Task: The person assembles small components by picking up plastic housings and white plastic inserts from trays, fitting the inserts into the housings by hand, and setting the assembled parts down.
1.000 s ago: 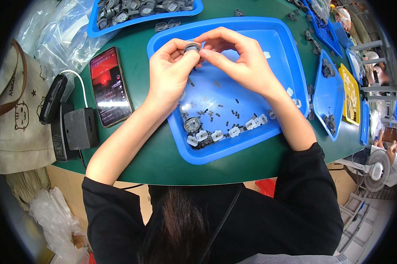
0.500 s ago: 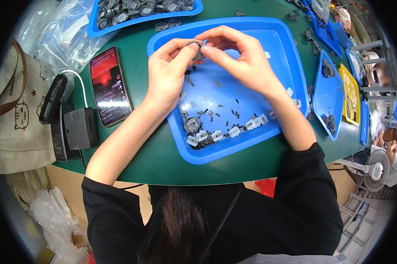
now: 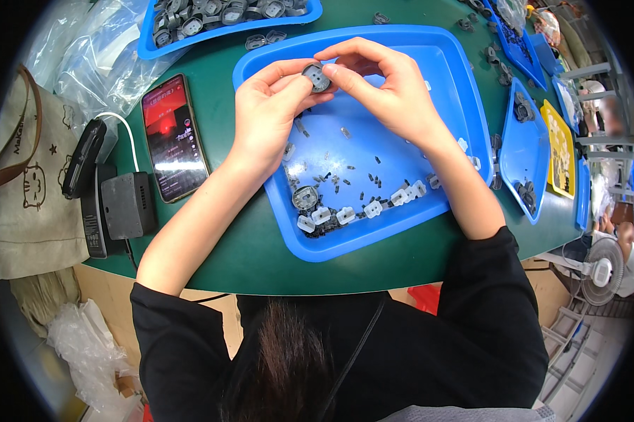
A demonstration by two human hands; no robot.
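Note:
Above the far half of a blue tray [image 3: 471, 105], my left hand [image 3: 264, 112] pinches a small grey plastic housing [image 3: 319, 79] with an oval face and small openings. My right hand [image 3: 394, 88] has its thumb and fingertips at the upper right edge of the same part. The tray holds a loose grey housing [image 3: 305, 198], several translucent white plastic pieces [image 3: 346, 215] along its near side, and tiny dark pieces [image 3: 336, 184] scattered over its bottom.
At the far left stands a blue tray heaped with grey housings [image 3: 234, 13]. A phone [image 3: 175, 137] lies left of my left forearm, beside a black adapter [image 3: 128, 205]. To the right are another blue tray [image 3: 524, 151] and a yellow tray [image 3: 560, 151].
The grey housing has turned so that its face with openings shows, and it sits slightly lower. My fingers have shifted a little around it.

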